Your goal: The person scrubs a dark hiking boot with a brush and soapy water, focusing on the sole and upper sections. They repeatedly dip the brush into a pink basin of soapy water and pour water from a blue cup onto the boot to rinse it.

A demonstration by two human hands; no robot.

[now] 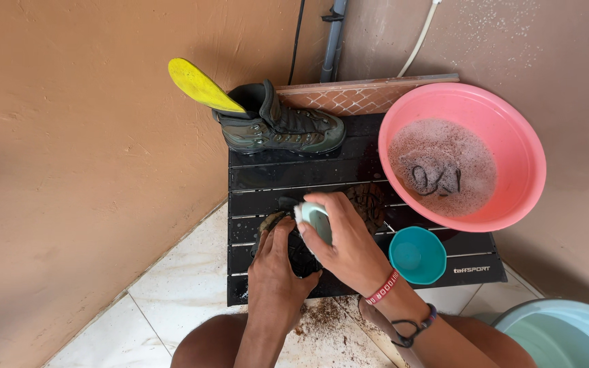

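My left hand (275,262) grips a dark, muddy boot (366,204) lying on its side on a black slatted table (294,174); its sole faces up. A pale blue-white brush (313,219) is held in my right hand (350,242), pressed against the boot between both hands. Most of the boot is hidden under my hands. A second dark green lace-up boot (288,129) stands upright at the table's far edge, with a yellow insole (199,85) sticking out of its top.
A pink basin (512,129) with foamy brown water and dark laces (434,178) sits at the table's right. A small teal bowl (417,255) stands near my right wrist. A light blue tub (567,334) is at lower right. Dirt crumbs (325,315) lie on the white tiles; brown walls close in.
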